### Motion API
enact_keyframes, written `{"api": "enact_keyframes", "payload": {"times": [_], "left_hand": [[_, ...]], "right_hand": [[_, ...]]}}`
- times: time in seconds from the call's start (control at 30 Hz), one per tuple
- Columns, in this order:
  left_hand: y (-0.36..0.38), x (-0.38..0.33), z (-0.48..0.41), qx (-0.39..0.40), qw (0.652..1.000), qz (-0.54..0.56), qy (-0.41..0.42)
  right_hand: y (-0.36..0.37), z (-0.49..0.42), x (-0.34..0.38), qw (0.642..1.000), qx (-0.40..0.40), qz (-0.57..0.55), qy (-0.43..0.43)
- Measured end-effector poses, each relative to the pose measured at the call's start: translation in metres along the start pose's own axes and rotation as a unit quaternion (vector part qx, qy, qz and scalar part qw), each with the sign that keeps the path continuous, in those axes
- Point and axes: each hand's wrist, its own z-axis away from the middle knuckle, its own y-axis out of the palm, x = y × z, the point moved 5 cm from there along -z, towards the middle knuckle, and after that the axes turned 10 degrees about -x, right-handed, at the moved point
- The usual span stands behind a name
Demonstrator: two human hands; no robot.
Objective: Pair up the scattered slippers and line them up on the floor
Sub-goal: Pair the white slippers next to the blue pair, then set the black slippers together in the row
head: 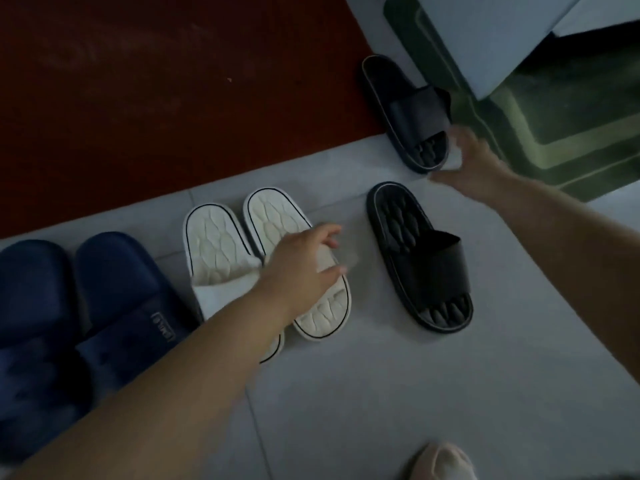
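Observation:
Two dark blue slippers (114, 299) lie side by side at the left on the grey tiled floor. Beside them sit two white slippers (221, 247) as a pair. My left hand (301, 268) rests over the strap of the right white slipper (273, 220), fingers apart. One black slipper (422, 265) lies to the right of the white pair. The second black slipper (405, 109) lies farther back, half on the red mat's edge. My right hand (471, 164) is blurred at that slipper's toe end, fingers spread and touching or nearly touching it.
A dark red mat (156, 98) covers the back left. A green doormat (554, 126) and a pale cabinet or door (485, 36) stand at the back right. A foot in a light sock (440, 462) shows at the bottom edge. Grey tiles (415, 393) stretch in front.

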Motion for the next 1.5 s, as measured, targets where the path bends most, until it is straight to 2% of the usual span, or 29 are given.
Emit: {"api": "enact_keyframes", "payload": {"times": [0.1, 0.17, 0.23, 0.3, 0.43, 0.5, 0.67, 0.83, 1.1, 1.27, 1.4, 1.5], "left_hand": [[0.023, -0.021, -0.006, 0.01, 0.999, -0.005, -0.032], [0.033, -0.03, -0.004, 0.011, 0.998, -0.003, -0.063], [0.043, -0.039, -0.001, 0.021, 0.997, -0.017, -0.077], [0.059, -0.053, -0.002, 0.044, 0.997, -0.036, -0.06], [0.094, -0.073, -0.018, 0.09, 0.994, -0.057, -0.009], [0.106, -0.074, -0.026, 0.102, 0.992, -0.073, 0.016], [0.111, -0.059, -0.031, 0.126, 0.979, -0.152, 0.057], [0.13, -0.055, -0.03, 0.14, 0.966, -0.199, 0.087], [0.134, -0.068, -0.057, 0.098, 0.98, -0.163, 0.056], [0.118, -0.06, -0.072, 0.052, 0.987, -0.151, 0.008], [0.109, -0.057, -0.077, 0.035, 0.99, -0.133, 0.011], [0.107, -0.058, -0.075, 0.055, 0.991, -0.118, 0.017]], "right_hand": [[0.007, -0.057, 0.03, 0.985, -0.007, 0.151, -0.078], [0.015, -0.08, 0.045, 0.951, -0.003, 0.273, -0.148], [0.024, -0.091, 0.053, 0.922, 0.03, 0.332, -0.197], [0.026, -0.096, 0.052, 0.917, 0.038, 0.332, -0.216], [0.012, -0.079, 0.033, 0.922, -0.026, 0.291, -0.255], [0.0, -0.059, 0.014, 0.925, -0.034, 0.272, -0.263], [-0.022, -0.004, -0.038, 0.915, 0.024, 0.306, -0.262], [-0.009, 0.039, -0.073, 0.918, 0.062, 0.32, -0.226], [-0.006, 0.077, -0.075, 0.928, 0.093, 0.275, -0.232], [-0.003, 0.084, -0.07, 0.93, 0.1, 0.264, -0.237], [-0.007, 0.067, -0.063, 0.92, 0.089, 0.31, -0.224], [-0.007, 0.05, -0.061, 0.907, 0.092, 0.35, -0.213]]}}
